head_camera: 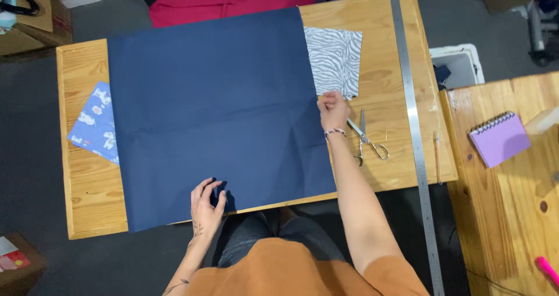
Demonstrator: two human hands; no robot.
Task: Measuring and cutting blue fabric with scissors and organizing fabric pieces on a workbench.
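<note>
Navy cloth spread on the worktop, both hands at its edges.

I saw the left hand (207,205) resting on the near edge of the navy fabric (218,115), fingers (201,188) curled and loosely spread, pressing rather than pinching. The right hand (332,111) sat at the cloth's right edge, fingers bunched; I judged they pinched that edge, though the zebra-print piece (335,60) lay just beyond them. Scissors (365,138) lay just right of that hand, the long metal ruler (414,127) further right. To smooth well, I judged: keep the left palm anchoring, draw the right edge taut and even.
</note>
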